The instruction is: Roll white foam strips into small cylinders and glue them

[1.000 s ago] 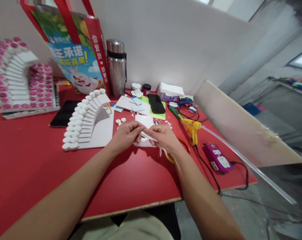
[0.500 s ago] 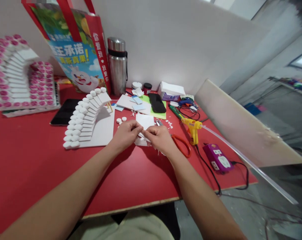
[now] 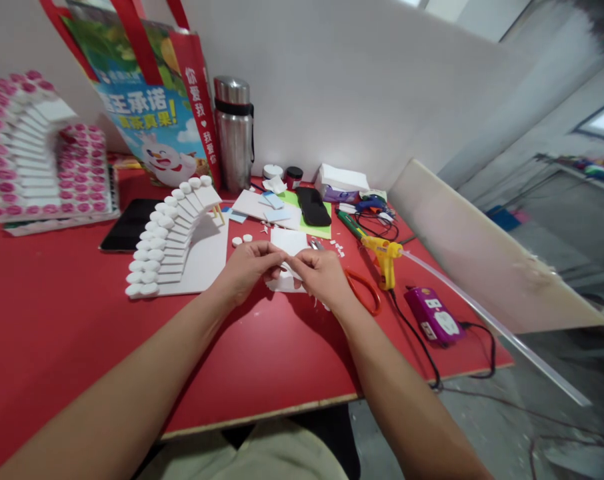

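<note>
My left hand (image 3: 255, 268) and my right hand (image 3: 321, 272) meet above a white sheet (image 3: 288, 240) on the table. Fingers of both are pinched together at a small white piece (image 3: 288, 268), mostly hidden by the fingertips. Left of my hands stands a curved white model staircase (image 3: 175, 243) on a white base board (image 3: 205, 257), its outer side lined with white discs. A few loose white discs (image 3: 242, 240) lie just behind my left hand. Pliers with red handles (image 3: 365, 293) lie beside my right hand, partly covered by it.
A yellow glue gun (image 3: 385, 257) with a long clear stick reaches past the table's right edge, near a purple power box (image 3: 435, 317). Behind are a steel flask (image 3: 233, 137), a shopping bag (image 3: 157, 113) and a black phone-like object (image 3: 313, 207). A pink-flowered staircase model (image 3: 27, 153) stands left.
My fingers have shifted slightly around the small white piece, and more of it shows between them. Everything on the table stays in place; the view has moved a little.
</note>
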The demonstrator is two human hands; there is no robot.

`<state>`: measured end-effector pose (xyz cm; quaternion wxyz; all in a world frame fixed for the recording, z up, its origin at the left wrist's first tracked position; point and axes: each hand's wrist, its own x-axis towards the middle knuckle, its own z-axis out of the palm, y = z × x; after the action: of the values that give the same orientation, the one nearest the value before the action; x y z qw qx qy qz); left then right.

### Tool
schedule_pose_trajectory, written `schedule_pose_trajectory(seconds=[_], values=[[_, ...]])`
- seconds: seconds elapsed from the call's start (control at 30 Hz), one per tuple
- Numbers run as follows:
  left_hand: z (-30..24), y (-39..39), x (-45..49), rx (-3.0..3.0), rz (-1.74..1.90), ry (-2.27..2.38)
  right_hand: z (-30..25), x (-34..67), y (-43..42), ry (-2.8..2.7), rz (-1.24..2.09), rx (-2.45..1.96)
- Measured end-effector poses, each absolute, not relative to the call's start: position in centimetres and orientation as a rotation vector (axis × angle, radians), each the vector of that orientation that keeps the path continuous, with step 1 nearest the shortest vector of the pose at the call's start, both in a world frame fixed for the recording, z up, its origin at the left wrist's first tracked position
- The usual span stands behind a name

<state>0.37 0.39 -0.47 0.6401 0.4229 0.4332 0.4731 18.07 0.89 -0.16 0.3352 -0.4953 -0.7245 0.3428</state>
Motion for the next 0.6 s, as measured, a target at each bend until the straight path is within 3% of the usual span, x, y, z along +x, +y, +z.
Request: schedule_pose_trajectory(seconds=[0.6], values=[[-1.05,0.6,0.53,1.034,1.083,0.981,-0.32,17.92,0.96,-1.794,0.944,-1.293]])
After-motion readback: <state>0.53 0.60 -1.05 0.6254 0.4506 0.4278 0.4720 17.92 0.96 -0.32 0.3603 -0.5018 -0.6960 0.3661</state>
